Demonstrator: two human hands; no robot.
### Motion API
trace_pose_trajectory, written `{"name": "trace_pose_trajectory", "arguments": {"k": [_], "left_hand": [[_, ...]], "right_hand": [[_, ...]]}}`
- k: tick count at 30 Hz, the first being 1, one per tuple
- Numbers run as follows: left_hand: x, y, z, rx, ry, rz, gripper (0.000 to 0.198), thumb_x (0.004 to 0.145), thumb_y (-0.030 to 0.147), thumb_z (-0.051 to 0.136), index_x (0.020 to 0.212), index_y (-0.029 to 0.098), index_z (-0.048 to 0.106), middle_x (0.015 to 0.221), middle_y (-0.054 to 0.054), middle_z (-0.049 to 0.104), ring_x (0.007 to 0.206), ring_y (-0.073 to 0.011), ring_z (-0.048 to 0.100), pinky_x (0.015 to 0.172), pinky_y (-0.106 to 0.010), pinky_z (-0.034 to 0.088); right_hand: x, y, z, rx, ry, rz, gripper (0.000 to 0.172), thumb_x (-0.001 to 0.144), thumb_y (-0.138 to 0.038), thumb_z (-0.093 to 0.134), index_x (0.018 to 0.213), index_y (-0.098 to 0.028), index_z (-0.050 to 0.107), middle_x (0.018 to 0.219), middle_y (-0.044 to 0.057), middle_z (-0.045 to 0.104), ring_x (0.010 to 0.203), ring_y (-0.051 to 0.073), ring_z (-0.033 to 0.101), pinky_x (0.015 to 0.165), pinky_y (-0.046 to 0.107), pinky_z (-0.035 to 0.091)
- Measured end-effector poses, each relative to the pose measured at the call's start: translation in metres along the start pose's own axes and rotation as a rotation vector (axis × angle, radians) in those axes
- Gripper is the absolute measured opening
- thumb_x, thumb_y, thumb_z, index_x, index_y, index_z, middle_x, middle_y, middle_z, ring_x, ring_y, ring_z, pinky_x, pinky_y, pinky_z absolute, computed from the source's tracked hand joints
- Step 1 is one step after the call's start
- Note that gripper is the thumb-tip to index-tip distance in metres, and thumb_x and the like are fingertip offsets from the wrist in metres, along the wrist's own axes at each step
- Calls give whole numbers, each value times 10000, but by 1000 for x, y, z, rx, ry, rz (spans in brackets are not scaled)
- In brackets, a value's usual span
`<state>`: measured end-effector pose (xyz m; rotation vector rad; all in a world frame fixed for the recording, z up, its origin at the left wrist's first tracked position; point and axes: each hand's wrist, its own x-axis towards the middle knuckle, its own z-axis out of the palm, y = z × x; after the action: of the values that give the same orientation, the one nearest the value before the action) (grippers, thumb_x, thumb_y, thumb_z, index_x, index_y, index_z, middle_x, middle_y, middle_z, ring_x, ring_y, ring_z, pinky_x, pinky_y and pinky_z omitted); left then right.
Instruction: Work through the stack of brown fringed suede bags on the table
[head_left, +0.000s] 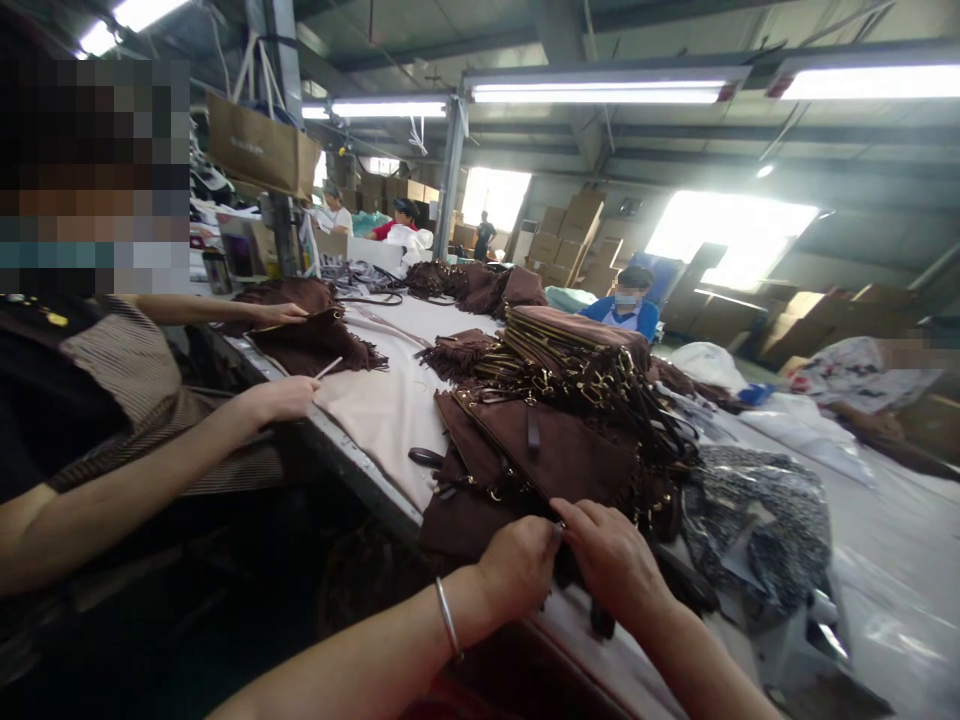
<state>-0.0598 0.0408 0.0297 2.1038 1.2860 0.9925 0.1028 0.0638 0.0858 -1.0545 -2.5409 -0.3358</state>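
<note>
Close together at the table's front edge, my two hands meet over the corner of a dark brown fringed bag (480,510). My left hand (521,565), with a silver bangle on its wrist, is closed in a pinch at a small piece too hidden to name. Beside it, my right hand (611,555) has its thumb and fingers pressed together at the same spot. Under and behind them lie brown bags with gold zips. A tall stack of similar bags (574,345) with gold clasps and dark straps rises just beyond.
At the left, a person in a striped apron handles a brown bag (307,345) and a thin white stick (328,368). Clear plastic packets (757,520) lie on the right. Pale cloth (382,400) covers the table's left part. More people sit behind the table.
</note>
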Motion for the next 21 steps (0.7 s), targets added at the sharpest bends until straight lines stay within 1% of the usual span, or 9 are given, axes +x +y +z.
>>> {"name": "trace_pose_trajectory", "arguments": {"k": [1,4,5,7,10,13,16,19,21], "left_hand": [[0,-1,1,18,4,-7,384,974,328,255,955,184,610,892,-113,638,822,-217,589,763,-324,426],[-1,-2,-1,50,8,-20,375,969,336,266,918,183,605,879,-119,634,807,-225,584,744,-334,420],[-1,-2,-2,50,2,-21,372,967,334,268,901,184,602,873,-118,632,800,-226,578,738,-337,416],[0,-1,-4,30,-16,-37,371,961,337,274,850,186,594,831,-109,620,760,-219,558,715,-339,404],[4,1,-4,-106,-44,-139,357,938,378,339,735,188,562,723,-70,570,670,-186,506,658,-326,380],[11,3,-3,-346,-116,-333,386,913,443,379,659,188,517,587,-2,473,517,-128,420,536,-281,333],[16,6,-6,-714,-248,-578,372,866,515,452,688,193,506,500,65,360,395,-79,286,434,-234,227],[19,8,-11,-1041,-369,-760,355,793,529,561,712,189,501,488,100,287,378,-50,191,406,-208,136],[19,8,-12,-1174,-402,-818,373,772,543,576,723,180,505,498,108,263,386,-41,159,404,-201,98]], "right_hand": [[3,1,-2,5,-23,-30,246,882,-136,496,1044,-221,660,850,37,656,765,167,568,704,301,363],[10,4,-7,11,-77,-109,157,859,-140,557,820,-235,676,788,18,637,740,157,536,704,306,337],[11,5,-6,6,-77,-130,147,857,-150,570,780,-231,665,767,19,628,729,157,523,705,312,328],[9,7,-4,-4,-69,-169,151,871,-175,568,753,-225,647,744,22,613,718,161,502,712,323,313],[2,9,2,-11,-67,-181,191,906,-189,522,752,-219,632,750,28,603,729,170,483,735,333,308],[-7,10,5,-14,-55,-153,195,920,-184,498,788,-215,639,768,33,603,747,178,477,749,337,315],[-11,10,3,-3,-46,-150,181,923,-186,499,825,-211,649,790,38,613,761,180,484,752,333,329],[-12,11,1,-5,-22,-157,190,928,-184,491,842,-204,659,816,48,631,768,182,493,753,335,343],[-14,12,3,-15,5,-163,200,929,-175,482,866,-199,670,828,55,643,774,183,505,755,337,354]]}}
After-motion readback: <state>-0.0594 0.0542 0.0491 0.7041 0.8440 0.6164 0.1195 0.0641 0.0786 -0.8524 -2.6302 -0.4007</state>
